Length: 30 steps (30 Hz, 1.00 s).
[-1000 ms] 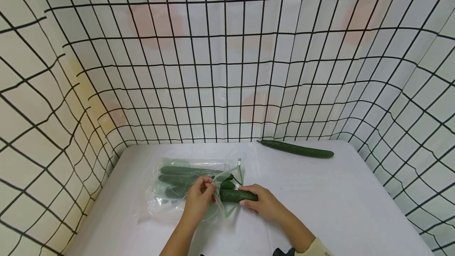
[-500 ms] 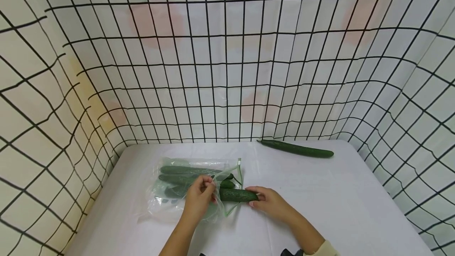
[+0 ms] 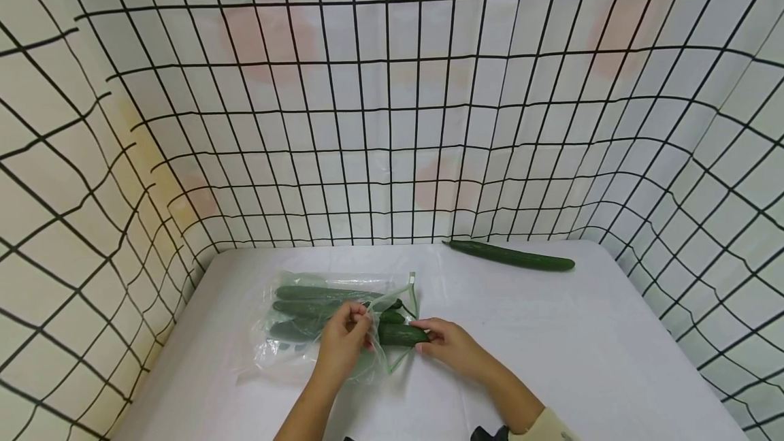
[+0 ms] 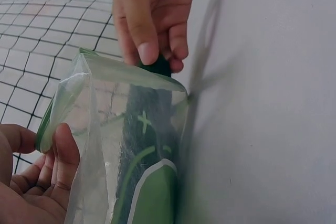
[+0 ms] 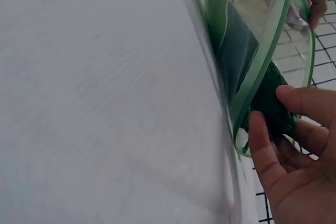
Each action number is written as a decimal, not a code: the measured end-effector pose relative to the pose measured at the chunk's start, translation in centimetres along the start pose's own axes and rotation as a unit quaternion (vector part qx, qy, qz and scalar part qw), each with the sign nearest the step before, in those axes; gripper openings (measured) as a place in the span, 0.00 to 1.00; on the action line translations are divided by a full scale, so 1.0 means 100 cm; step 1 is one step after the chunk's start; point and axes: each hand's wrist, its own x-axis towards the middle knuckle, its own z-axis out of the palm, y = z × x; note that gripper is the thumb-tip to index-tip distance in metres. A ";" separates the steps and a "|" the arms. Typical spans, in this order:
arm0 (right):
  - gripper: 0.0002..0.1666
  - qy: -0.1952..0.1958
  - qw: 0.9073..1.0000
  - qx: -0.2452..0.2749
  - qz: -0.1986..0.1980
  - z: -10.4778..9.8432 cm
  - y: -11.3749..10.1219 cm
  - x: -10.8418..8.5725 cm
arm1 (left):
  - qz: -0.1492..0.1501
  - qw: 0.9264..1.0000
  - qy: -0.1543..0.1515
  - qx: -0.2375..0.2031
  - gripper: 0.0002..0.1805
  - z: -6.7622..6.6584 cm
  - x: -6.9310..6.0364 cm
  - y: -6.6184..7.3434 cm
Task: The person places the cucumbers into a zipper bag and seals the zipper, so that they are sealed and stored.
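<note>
A clear zip bag with green edging lies on the table, its mouth facing right. Several cucumbers are inside it. My left hand pinches the bag's upper rim between thumb and finger and holds the mouth apart. At the opening, my right hand grips the end of a cucumber that is mostly inside the bag. The right wrist view shows the thumb and fingers of the right hand around the blunt end of this cucumber, just within the green-edged mouth.
Another cucumber lies alone at the back right of the white table. Black wire mesh stands along the back and both sides. Dark objects show at the bottom edge, near the right sleeve.
The right hand first shifted right along the cucumber to its end, then moved left, and the cucumber slid deeper into the bag. The left hand and bag stayed in place.
</note>
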 end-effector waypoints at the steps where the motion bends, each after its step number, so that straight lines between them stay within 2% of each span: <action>1: 0.28 0.000 1.000 -0.006 -0.003 0.001 -0.001 0.001 | 0.001 1.000 0.000 0.000 0.06 0.000 0.000 0.000; 7: 0.27 0.012 0.998 -0.046 -0.028 0.009 -0.009 0.007 | 0.006 1.000 0.000 0.001 0.06 0.001 0.000 -0.001; 20: 0.24 0.001 0.999 -0.045 0.003 0.021 -0.012 0.017 | 0.003 1.000 -0.003 0.007 0.08 0.002 -0.002 0.000; 30: 0.22 -0.006 0.997 -0.074 0.011 0.023 -0.011 0.019 | 0.001 1.000 -0.003 0.008 0.08 0.002 -0.001 0.000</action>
